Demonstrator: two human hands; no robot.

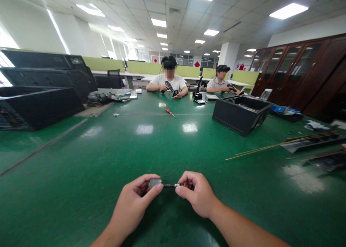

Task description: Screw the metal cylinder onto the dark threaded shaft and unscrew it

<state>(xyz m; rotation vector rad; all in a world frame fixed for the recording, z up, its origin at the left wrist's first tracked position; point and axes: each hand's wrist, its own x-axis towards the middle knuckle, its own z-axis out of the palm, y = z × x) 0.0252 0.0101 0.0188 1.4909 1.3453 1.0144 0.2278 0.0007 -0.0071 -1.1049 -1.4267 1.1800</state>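
Low in the head view, my left hand [132, 200] pinches a small grey, metallic-looking block [155, 183] between thumb and fingers. A thin dark rod-like piece [169, 185] with a silvery end runs from beside the block to my right hand [198, 193]. The thumb and fingertips of my right hand are closed on that silvery end. Whether rod and block are joined is hidden by my left thumb. Both hands are just above the green tabletop [113, 149].
An orange-handled screwdriver [169, 112] lies mid-table. Black computer cases stand at the right [229, 115] and left [54, 108]. Long thin brass-coloured rods [259, 146] lie at the right. Across the table sit two people [167, 79] [217, 83], each holding a drill-like tool.
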